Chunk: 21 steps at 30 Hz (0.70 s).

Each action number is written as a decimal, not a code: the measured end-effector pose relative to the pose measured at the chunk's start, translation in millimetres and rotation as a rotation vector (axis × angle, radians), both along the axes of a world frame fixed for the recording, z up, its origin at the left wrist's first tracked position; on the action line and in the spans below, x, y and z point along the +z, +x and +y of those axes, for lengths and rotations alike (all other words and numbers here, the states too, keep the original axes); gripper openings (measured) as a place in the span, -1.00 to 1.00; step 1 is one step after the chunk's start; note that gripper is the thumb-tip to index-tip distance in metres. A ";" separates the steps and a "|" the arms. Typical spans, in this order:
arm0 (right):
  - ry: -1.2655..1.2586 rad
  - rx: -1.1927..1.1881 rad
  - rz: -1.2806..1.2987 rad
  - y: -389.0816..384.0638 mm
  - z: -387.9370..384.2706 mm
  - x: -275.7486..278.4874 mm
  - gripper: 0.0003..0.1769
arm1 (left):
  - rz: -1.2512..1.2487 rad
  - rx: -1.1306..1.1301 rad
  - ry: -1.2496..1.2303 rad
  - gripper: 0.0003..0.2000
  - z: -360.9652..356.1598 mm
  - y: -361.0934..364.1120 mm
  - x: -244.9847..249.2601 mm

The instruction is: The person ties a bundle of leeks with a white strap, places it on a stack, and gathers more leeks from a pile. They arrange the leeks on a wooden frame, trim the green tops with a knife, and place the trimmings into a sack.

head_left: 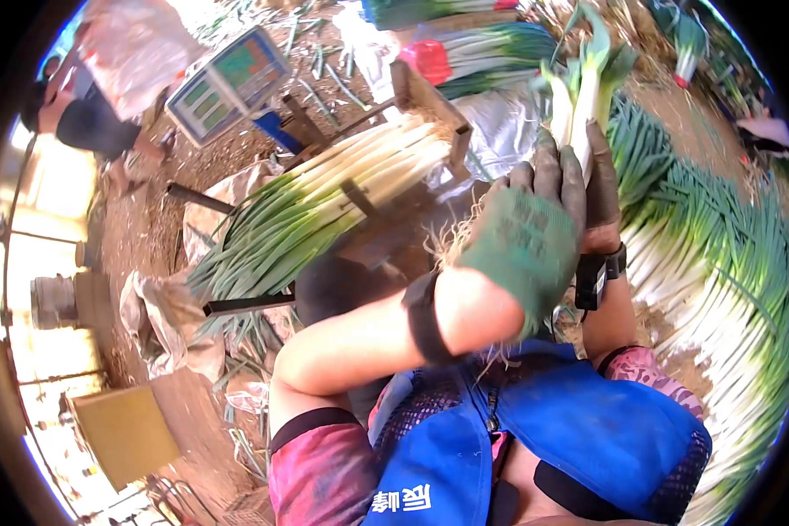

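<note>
Held leeks (581,101) stand up between my two gloved hands, out in front of my vest (587,412), white shanks low, green tops fanned out above. Left hand (530,228) on the near side, right hand (600,193) opposite. Fingers of both lie together, fairly straight, closed in on the shanks; palms hidden, so I cannot tell how hard they press.

Risks, my judgement. Grip is more flat squeeze than wrap: the shanks are smooth, and an inner one could slide down between the gloves. Squeezing too hard might bruise or split the white; too slack, and the tops could splay. One leaf bends over at the tip and could snap if knocked. Pale roots (451,241) show beside my left wrist; they could snag on glove or strap. Cannot tell which leeks they belong to.

Around: to my left a rack (359,200) carries a heap of leeks (311,197), its posts and a bar (250,304) poking up where a forearm could catch. Scale (228,83) beyond. Plastic sheeting (500,127) and a red-wrapped bundle (500,57) ahead, crowding the leaf tops in view. To my right, a long pile of leeks (719,263) hems in that elbow. Another person (96,123), far left.
</note>
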State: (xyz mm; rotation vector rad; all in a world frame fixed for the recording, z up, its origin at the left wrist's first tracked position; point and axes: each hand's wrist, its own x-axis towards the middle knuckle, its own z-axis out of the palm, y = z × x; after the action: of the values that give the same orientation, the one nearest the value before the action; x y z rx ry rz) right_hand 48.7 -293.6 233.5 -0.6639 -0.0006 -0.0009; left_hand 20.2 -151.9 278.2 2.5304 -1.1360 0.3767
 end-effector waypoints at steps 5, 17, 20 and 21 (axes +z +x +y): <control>-0.489 0.091 -0.059 49.5 34.6 32.5 -0.35 | -0.098 0.248 -0.324 -0.29 61.3 -19.9 -12.2; -1.724 0.375 -1.039 206.1 161.6 33.4 -0.01 | 0.023 0.318 -0.428 -0.08 117.8 83.5 -118.1; -2.123 0.749 -1.029 239.0 197.2 -38.5 0.01 | 0.172 0.327 -0.414 -0.21 159.3 83.4 -105.9; -2.239 0.924 -1.012 259.3 208.4 -95.6 0.00 | 0.129 0.336 -0.494 -0.29 177.1 85.2 -109.1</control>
State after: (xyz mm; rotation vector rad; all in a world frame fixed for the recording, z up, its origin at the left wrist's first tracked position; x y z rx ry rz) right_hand 308.0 -85.2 137.9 -2.7578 -1.4829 0.6402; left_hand 105.4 25.2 169.0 2.2508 -0.4863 0.4979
